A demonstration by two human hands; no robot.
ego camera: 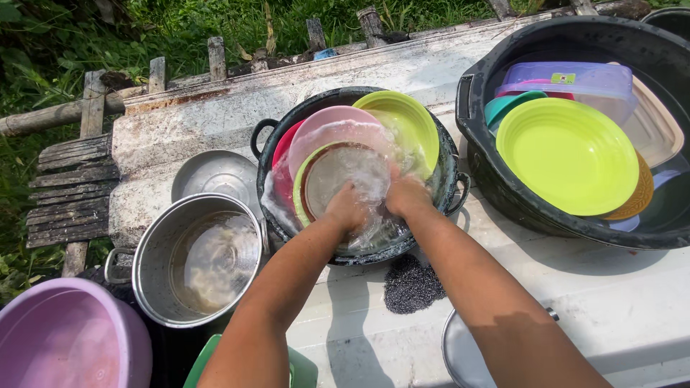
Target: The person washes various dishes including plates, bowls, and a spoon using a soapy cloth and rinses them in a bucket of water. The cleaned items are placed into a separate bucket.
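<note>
Nearest you, a pink plastic basin [65,338] sits at lower left, a green plastic edge [208,359] shows between your forearms, and a round metal lid [463,356] peeks from under your right arm. Just beyond, a steel pot [194,259] holds cloudy water, with a dark scouring pad [411,285] lying on the white worktop [618,302] between pot and lid. Both your hands work inside the black wash pan [359,248], where a green-rimmed plate [338,176] stands tilted in sudsy water. Your left hand [346,207] presses against the plate's lower face, fingers curled and half lost in foam; how tightly they close cannot be told. Your right hand [407,194] clasps the plate's right edge, fingers wrapped behind it and out of sight, so their spread cannot be told either. Behind the plate lean a pink plate [338,126], a red one [286,140] and a lime-green plate [406,122], all in the same pan, seemingly awaiting their turn. To the right, a large black tub [496,179] already holds a big lime-green plate [568,154], a clear lidded box [575,82], a teal dish [503,106] and a beige tray [658,129], which suggests a good share is through and several plates remain. A metal pot lid [215,172] lies behind the pot; farther off, weathered slats [68,183] and grass [187,25].
</note>
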